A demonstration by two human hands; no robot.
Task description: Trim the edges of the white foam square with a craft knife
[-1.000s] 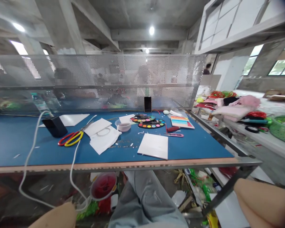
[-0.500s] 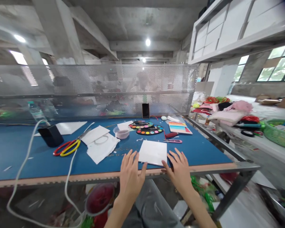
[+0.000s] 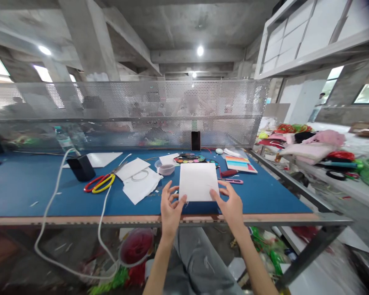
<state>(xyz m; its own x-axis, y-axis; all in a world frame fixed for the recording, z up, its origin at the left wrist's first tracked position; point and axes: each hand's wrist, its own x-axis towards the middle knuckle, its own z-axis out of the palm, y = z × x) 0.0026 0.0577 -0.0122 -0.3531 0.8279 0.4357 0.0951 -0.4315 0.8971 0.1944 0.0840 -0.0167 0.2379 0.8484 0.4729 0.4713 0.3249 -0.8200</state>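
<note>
White rectangular sheet (image 3: 198, 182) sits near the front edge of the blue tabletop (image 3: 33, 180), its longer sides running away from the person. The left hand (image 3: 172, 209) is at the sheet's lower left corner, its fingers (image 3: 175, 196) spread and curved, touching or just beside the edge. The right hand (image 3: 230, 203) is at the lower right corner, with its thumb (image 3: 214, 194) on the sheet and the other fingers curled beside it. Neither hand is clenched; whether they actually grip the sheet, I cannot tell.

Just past the sheet's far edge, a watercolour palette (image 3: 197, 159) is partly hidden behind it. A small clear bowl (image 3: 165, 168) stands to the left, beside a pile of white paper (image 3: 140, 186) with a thin ring (image 3: 140, 175) lying on it. Farther left are scissors with red and yellow handles (image 3: 103, 183) and a black box (image 3: 80, 168). To the right lie a pink craft knife (image 3: 233, 181) and a stack of coloured paper (image 3: 240, 164). A phone (image 3: 196, 141) stands upright in front of the perforated metal screen (image 3: 126, 102).
</note>
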